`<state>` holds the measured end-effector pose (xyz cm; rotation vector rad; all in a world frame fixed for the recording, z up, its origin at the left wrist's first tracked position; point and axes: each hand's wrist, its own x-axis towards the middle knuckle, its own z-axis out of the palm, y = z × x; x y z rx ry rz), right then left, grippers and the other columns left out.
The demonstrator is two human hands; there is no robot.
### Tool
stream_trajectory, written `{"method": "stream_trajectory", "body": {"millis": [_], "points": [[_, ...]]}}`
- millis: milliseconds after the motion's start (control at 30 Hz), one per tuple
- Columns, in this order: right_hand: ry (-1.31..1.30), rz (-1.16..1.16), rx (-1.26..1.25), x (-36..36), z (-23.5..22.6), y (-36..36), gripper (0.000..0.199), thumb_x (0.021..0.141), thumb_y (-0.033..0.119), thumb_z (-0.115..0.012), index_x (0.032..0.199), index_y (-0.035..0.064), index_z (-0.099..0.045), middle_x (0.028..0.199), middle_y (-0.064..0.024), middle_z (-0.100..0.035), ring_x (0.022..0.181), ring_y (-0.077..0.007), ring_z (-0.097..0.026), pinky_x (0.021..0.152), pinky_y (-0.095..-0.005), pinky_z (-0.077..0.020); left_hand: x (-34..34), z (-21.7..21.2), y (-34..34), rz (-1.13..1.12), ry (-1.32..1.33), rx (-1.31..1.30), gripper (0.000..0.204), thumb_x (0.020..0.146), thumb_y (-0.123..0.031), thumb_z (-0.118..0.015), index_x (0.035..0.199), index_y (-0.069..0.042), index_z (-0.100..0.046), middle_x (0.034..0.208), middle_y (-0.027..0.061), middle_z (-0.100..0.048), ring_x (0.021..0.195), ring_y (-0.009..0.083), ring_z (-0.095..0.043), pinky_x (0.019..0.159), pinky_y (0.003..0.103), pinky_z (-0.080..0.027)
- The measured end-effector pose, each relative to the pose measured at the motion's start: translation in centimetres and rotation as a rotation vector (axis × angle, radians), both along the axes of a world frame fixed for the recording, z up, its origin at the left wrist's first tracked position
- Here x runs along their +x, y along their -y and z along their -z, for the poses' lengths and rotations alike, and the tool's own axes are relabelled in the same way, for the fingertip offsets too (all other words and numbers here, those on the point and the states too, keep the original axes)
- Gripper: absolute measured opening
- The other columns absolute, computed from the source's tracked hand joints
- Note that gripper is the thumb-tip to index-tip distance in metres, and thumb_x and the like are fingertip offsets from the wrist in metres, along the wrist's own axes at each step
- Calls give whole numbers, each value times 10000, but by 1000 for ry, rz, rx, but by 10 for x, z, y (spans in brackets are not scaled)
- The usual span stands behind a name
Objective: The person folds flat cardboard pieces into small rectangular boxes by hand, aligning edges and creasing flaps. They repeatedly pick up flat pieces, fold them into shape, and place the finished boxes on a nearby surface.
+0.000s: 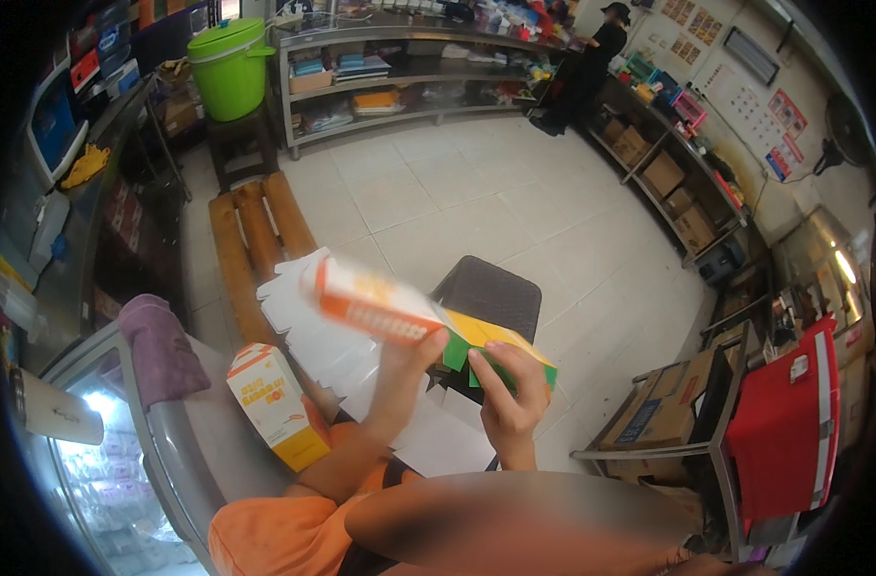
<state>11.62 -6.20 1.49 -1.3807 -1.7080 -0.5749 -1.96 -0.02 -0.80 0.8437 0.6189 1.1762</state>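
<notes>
Both of my hands are on a white, orange and yellow paper carton, tilted above my lap, its far end smeared by motion. My left hand grips its lower edge near the middle. At the near end, my right hand closes its fingers on the green and yellow flaps. A second carton, white and orange with a yellow base, lies to the left of my left forearm. Beneath the held carton spread flat white cardboard blanks, partly covered by my arms.
A wooden slatted bench and a black-topped stool stand ahead. A glass-fronted fridge is at left. To the right are a metal rack with cardboard boxes and a red box. A person in black stands far off.
</notes>
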Motion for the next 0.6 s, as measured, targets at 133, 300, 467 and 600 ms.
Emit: {"method": "stream_trajectory", "body": {"millis": [133,300,467,600], "points": [[-293,5,82,1,0,3,259,751,-112,-667,965,24,-719,934,-109,-668,813,-234,-641,764,-333,-519,0,4,3,-50,-234,215,353,895,-198,-695,1154,23,-600,1045,90,-667,934,138,-636,833,262,-501],[-678,-131,96,-14,-2,7,88,872,-81,-643,950,-45,-661,945,-154,-698,904,-233,-661,830,-331,-519,6,10,13,-134,-464,607,462,806,-62,-755,1206,9,-534,1154,95,-623,1080,216,-615,917,336,-512],[-896,-379,25,-17,-4,5,170,819,-162,-622,943,-55,-666,1026,-186,-699,1010,-299,-674,902,-379,-527,8,15,14,-143,-418,596,436,792,-53,-758,1172,1,-553,1137,91,-630,1060,225,-620,905,340,-514],[-1076,-523,-105,-8,-5,5,102,854,-99,-626,931,-45,-665,1075,-173,-669,1048,-276,-646,919,-376,-508,9,14,13,-153,-406,595,415,780,-47,-761,1145,-5,-568,1122,88,-636,1044,232,-624,895,343,-515]]}}
